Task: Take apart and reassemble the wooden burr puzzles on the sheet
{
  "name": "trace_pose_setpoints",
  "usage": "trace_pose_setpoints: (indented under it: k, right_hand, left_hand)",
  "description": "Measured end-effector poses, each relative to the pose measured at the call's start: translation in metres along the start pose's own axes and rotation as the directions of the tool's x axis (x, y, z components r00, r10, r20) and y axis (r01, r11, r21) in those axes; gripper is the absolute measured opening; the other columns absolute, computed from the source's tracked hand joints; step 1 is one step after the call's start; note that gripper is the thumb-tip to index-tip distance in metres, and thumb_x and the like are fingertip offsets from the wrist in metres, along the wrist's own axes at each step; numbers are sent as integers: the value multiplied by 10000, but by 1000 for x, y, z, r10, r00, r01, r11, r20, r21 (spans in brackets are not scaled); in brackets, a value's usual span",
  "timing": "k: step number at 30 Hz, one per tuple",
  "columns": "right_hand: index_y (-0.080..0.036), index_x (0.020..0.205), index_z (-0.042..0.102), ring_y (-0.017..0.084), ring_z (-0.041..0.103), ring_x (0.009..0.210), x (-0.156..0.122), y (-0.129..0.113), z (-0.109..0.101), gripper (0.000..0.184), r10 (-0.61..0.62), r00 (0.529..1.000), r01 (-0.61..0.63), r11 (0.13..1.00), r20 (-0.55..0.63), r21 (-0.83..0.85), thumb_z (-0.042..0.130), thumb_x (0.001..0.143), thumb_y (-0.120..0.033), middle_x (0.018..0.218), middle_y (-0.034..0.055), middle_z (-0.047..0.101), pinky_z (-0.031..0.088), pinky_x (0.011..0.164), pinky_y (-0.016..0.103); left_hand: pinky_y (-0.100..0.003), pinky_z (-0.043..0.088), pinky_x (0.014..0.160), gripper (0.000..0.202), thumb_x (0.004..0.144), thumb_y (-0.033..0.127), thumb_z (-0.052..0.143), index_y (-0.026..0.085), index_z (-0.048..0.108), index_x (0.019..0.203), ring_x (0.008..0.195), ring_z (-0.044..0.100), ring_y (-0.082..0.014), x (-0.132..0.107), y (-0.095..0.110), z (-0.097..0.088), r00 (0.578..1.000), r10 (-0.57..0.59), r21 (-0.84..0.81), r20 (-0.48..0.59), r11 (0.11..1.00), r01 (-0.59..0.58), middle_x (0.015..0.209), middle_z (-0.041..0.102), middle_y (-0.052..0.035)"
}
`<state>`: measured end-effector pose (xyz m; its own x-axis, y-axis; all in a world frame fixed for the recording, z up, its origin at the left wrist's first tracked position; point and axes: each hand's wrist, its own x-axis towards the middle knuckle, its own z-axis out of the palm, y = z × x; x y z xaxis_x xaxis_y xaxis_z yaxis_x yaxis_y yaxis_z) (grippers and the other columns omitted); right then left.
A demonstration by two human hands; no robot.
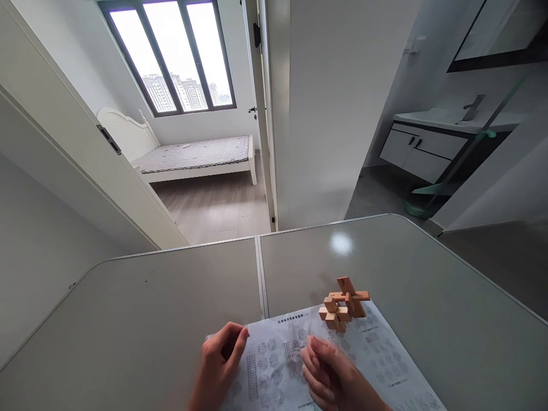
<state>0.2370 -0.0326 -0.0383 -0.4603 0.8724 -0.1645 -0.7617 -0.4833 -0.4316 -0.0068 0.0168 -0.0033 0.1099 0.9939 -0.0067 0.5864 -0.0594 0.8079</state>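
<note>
My left hand (220,362) is over the left edge of a printed sheet (274,342), thumb and forefinger curled close together, with nothing showing between them. Farther right, my right hand (329,371) hovers above the same sheet. Its fingers are closed, and whatever they may hold is hidden. Just beyond it, near the sheet's top edge, stands a small interlocking wooden block puzzle (335,314) of pale crossed bars. Right behind that is a second, darker wooden puzzle (351,298) of flat crossed pieces. Neither hand touches the puzzles. The sheet carries rows of small diagrams.
The grey table (171,302) has a metal seam (260,274) down its middle and rounded far corners. Past it, a doorway shows a bed (201,154) under a window (171,57). At right are a sink cabinet (422,151) and a green-ended broom (417,209).
</note>
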Motion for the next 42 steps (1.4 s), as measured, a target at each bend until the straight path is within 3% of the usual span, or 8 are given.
trace_pose_setpoints:
  k: [4,7,11,14,17,20,26,42]
  right_hand:
    - [-204,597,425,19,174,351,-8,-10,-3,592,-80,989,66,991,124,114,751,963,-536,471,-116,334,209,338,124]
    - [-215,555,371,22,139,342,-15,-27,-11,646,-161,977,140,978,137,154,730,965,-561,450,-121,263,198,335,133]
    - [-215,591,516,43,104,355,-29,-62,-22,534,-327,943,332,936,-64,117,734,953,-542,442,-132,211,281,358,164]
    - [-219,693,618,61,79,399,-36,-84,-28,372,-462,849,479,878,-256,8,743,955,-451,450,-134,223,352,382,169]
    - [-244,898,696,69,133,394,-37,-93,-32,140,-543,766,556,828,-344,-67,780,921,-352,490,-124,320,308,332,146]
    - [-267,1148,718,54,205,363,-34,-94,-36,266,-548,738,556,824,-394,-104,795,904,-341,545,-116,420,307,297,129]
    - [-236,1278,699,33,253,323,-28,-90,-46,390,-473,776,482,871,-417,-93,788,921,-362,586,-118,451,323,256,123]
    - [-177,1042,693,-23,272,307,-28,-96,-61,120,-370,895,409,904,-250,126,733,979,-270,703,-101,542,338,276,76]
  left_hand:
    - [-208,314,477,481,996,595,528,201,635,742,549,366,-127,1,2,-1,1000,19,7,9,1000,-19,611,412,42]
    - [-207,311,472,492,1000,601,520,202,644,740,544,363,-126,0,5,-3,999,36,11,7,999,-37,608,413,42]
    - [-205,318,474,500,992,611,530,203,643,726,540,356,-125,0,6,-3,999,33,11,-4,999,-33,597,410,43]
    - [-206,321,478,489,983,603,541,203,641,720,541,354,-125,1,5,-2,1000,27,14,-14,1000,-26,595,400,45]
    - [-207,323,478,479,982,594,543,203,648,727,543,362,-127,2,6,-2,1000,20,19,-12,1000,-20,599,409,43]
    - [-205,330,477,482,986,597,539,203,655,735,545,369,-127,1,6,-2,1000,19,16,-6,1000,-19,600,424,39]
    - [-199,338,471,474,987,595,547,205,658,743,546,389,-129,0,5,-1,1000,7,-1,3,1000,-7,601,449,35]
    - [-214,309,477,463,989,581,539,210,644,732,543,357,-128,1,4,-1,1000,10,12,1,1000,-10,600,399,46]
